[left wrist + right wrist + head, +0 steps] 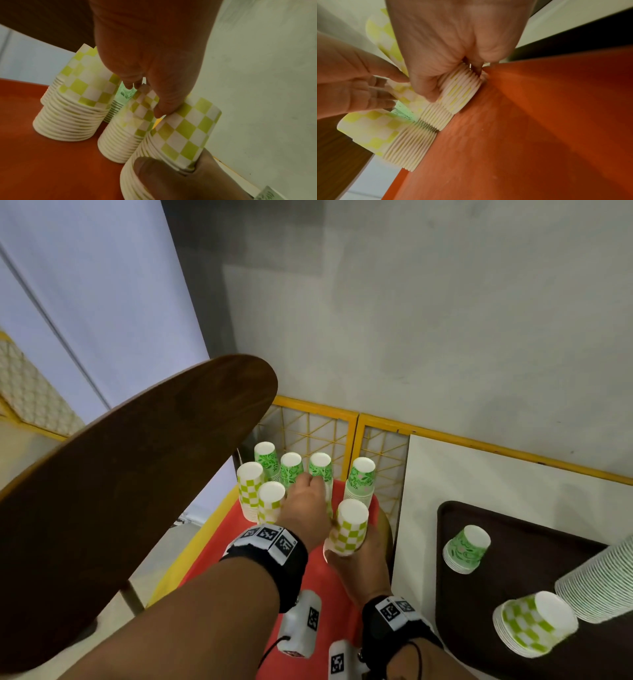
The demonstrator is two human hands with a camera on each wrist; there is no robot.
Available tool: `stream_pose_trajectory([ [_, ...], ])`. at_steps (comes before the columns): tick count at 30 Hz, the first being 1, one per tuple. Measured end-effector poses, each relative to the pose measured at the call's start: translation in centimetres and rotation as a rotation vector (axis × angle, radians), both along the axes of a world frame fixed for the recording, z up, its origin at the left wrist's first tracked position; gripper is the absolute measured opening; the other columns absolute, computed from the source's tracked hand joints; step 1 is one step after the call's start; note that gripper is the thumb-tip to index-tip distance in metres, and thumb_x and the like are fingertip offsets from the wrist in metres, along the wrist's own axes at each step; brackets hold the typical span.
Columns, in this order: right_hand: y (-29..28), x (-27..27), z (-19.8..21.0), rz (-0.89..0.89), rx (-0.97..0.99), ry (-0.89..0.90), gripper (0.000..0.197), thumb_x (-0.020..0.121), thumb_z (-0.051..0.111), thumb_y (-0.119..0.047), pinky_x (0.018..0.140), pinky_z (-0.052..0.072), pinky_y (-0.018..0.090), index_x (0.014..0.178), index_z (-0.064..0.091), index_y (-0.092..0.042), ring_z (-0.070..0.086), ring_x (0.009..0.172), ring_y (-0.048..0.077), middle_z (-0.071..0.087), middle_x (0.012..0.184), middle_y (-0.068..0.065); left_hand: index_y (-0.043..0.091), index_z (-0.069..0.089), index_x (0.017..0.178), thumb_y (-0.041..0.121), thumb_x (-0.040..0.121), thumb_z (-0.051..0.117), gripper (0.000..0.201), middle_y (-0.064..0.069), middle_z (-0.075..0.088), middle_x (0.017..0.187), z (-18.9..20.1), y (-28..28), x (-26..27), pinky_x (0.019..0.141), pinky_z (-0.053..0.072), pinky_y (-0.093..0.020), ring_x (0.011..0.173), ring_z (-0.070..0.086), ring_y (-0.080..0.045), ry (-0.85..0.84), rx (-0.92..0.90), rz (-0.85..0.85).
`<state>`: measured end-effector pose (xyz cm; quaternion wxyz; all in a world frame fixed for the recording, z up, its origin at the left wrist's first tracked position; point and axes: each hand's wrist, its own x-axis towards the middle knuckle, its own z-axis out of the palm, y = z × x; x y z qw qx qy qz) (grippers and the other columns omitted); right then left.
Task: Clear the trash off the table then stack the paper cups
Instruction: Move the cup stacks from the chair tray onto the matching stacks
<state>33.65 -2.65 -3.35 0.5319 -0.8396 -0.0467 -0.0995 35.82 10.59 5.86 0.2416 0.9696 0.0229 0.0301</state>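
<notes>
Both hands work among stacks of upturned paper cups on an orange-red tray (219,546). Left hand (306,501) reaches over the middle of the cluster with its fingers curled down around the top of a yellow-and-white checked stack (130,121) that stands on the tray, its thumb (164,106) lying against the neighbouring stack. Right hand (363,563) grips that neighbouring yellow-and-white checked cup stack (349,529) around its lower rims, thumb in front and fingers behind, with its base at the tray. Two more checked stacks (250,487) stand just left of the left hand, touching or nearly touching each other, and four green leaf-patterned stacks (291,469) stand in a row behind, near the yellow lattice screen (318,436). To the right, on a dark brown tray (534,587), a short green-patterned stack (467,547), a short checked stack (534,625) and a long white column of cups (599,587) lie well apart from the hands. Curved dark wooden board (130,487) fills the left side.
</notes>
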Motion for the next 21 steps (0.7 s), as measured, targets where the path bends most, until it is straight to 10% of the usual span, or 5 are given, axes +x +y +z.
stream_pose_trajectory([
  [5,-0.2,-0.3,0.4,0.012,0.041,-0.035,0.029,0.07,0.074,-0.004,0.061,0.05,0.014,0.074,0.059,-0.029,0.065,0.065,0.002,0.064,0.069,-0.016,0.012,0.049,0.124,0.02,0.077,0.071,0.054,-0.009,0.046,0.123,0.1,-0.3,-1.6,0.095,0.042,-0.036,0.114,0.049,-0.031,-0.043,-0.04,0.037],
  [10,-0.6,-0.5,-0.6,0.001,0.13,0.061,0.072,0.061,0.086,-0.017,0.087,0.06,0.032,0.121,0.05,-0.031,0.069,0.096,0.009,0.068,0.105,-0.007,0.014,0.056,0.108,0.044,0.07,0.059,0.048,-0.005,0.058,0.103,-1.4,0.3,-4.7,0.083,0.048,-0.038,0.096,0.057,-0.028,-0.18,-0.015,0.048],
  [15,-0.3,-0.5,-0.8,-0.044,0.112,0.123,0.076,0.057,0.094,-0.036,0.081,0.061,0.036,0.119,0.05,-0.036,0.072,0.093,0.009,0.071,0.104,-0.01,0.008,0.06,0.099,0.033,0.06,0.075,0.048,-0.007,0.059,0.088,-3.8,0.0,-6.4,0.07,0.047,-0.031,0.08,0.06,-0.029,-0.364,-0.168,0.125],
  [21,-0.1,-0.6,-0.1,-0.049,0.102,0.093,0.061,0.063,0.089,-0.039,0.079,0.062,0.035,0.113,0.058,-0.023,0.071,0.09,0.007,0.069,0.099,-0.008,0.012,0.06,0.114,0.026,0.059,0.085,0.062,0.001,0.062,0.1,-6.0,1.2,-6.9,0.081,0.047,-0.028,0.091,0.06,-0.019,-0.19,-0.435,0.139],
])
